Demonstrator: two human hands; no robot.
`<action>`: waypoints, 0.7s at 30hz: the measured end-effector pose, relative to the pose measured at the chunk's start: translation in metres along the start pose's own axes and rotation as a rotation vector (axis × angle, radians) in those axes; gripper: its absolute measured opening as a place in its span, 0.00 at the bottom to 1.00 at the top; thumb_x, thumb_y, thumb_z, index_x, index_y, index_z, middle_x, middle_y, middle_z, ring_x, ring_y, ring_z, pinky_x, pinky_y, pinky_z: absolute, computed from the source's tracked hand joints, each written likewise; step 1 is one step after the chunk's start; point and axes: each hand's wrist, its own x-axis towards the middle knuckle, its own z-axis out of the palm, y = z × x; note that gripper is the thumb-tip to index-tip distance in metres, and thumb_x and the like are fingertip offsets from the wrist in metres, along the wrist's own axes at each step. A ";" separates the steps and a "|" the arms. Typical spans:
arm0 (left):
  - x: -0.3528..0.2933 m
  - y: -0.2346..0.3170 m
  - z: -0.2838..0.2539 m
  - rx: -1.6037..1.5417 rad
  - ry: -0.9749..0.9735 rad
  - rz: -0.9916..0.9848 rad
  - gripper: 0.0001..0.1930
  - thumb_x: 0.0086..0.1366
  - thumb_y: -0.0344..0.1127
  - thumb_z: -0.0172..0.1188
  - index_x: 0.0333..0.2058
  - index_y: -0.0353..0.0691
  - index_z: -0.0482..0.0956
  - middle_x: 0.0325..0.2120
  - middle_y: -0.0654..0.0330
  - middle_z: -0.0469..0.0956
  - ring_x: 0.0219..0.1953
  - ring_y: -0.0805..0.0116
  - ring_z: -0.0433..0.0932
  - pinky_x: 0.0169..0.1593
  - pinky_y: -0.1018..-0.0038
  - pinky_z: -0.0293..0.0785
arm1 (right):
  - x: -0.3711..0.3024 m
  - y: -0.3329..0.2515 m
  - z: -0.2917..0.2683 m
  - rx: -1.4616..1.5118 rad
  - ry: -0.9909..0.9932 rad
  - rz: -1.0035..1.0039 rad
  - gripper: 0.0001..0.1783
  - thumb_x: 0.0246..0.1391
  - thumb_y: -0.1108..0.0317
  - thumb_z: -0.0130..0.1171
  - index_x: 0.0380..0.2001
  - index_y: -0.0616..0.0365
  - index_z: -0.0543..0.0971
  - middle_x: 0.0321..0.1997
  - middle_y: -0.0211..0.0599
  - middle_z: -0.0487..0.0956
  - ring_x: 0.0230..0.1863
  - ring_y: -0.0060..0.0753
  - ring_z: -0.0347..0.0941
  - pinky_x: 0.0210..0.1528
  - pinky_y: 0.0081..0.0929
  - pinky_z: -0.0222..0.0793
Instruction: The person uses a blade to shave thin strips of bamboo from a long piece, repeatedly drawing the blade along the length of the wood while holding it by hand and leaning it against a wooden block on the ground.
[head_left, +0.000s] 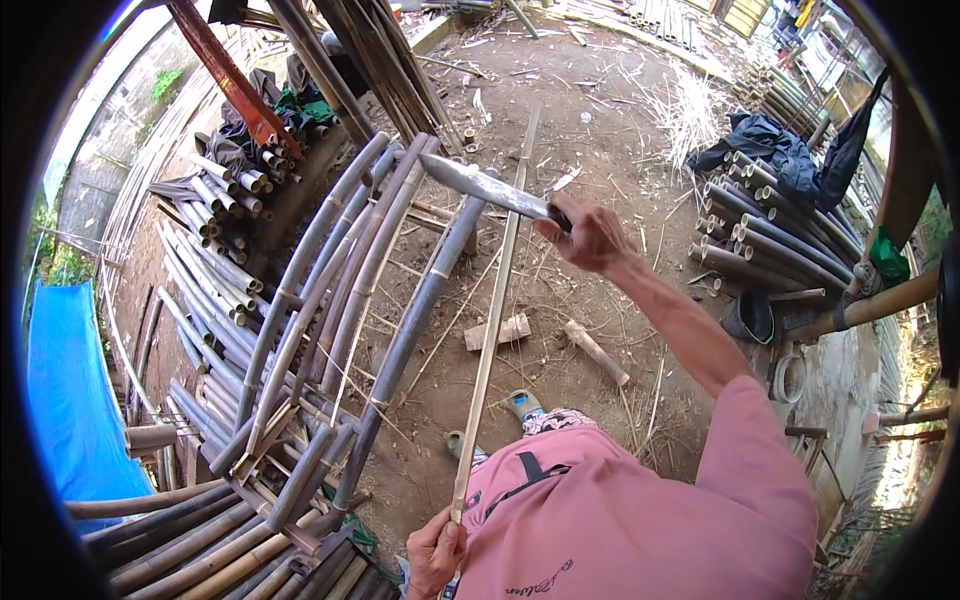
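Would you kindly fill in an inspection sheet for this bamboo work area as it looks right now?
Surface: bare dirt ground strewn with shavings and slivers.
Job's things: thin bamboo strip, running from near the body out over the ground; long knife, its blade at the strip.
Clutter: two short wood blocks on the dirt; loose pale splinters.
Grippers: left hand grips the strip's near end; right hand grips the knife handle.
Cables: nothing seen.
Surroundings: long dark bamboo poles leaning at left; cut pole stack at right; blue tarp far left.
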 end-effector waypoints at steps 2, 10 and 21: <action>-0.003 0.000 -0.004 0.124 -0.046 0.060 0.16 0.69 0.32 0.50 0.50 0.27 0.74 0.15 0.68 0.67 0.15 0.84 0.62 0.19 0.84 0.55 | 0.015 0.017 -0.012 -0.005 0.005 0.239 0.36 0.58 0.29 0.37 0.26 0.52 0.75 0.13 0.32 0.70 0.12 0.29 0.63 0.15 0.37 0.62; -0.033 -0.022 -0.001 0.207 0.016 0.265 0.16 0.68 0.34 0.48 0.48 0.33 0.78 0.15 0.67 0.67 0.17 0.79 0.63 0.23 0.79 0.61 | 0.052 0.100 -0.038 0.004 0.034 0.416 0.40 0.54 0.23 0.32 0.25 0.49 0.74 0.13 0.23 0.69 0.11 0.16 0.58 0.09 0.23 0.50; 0.068 -0.002 0.033 0.249 0.226 0.110 0.13 0.66 0.29 0.53 0.47 0.32 0.78 0.18 0.65 0.71 0.22 0.80 0.69 0.26 0.79 0.67 | -0.025 -0.084 0.027 0.108 -0.167 -0.208 0.30 0.62 0.38 0.45 0.27 0.58 0.72 0.15 0.33 0.71 0.10 0.25 0.61 0.09 0.27 0.59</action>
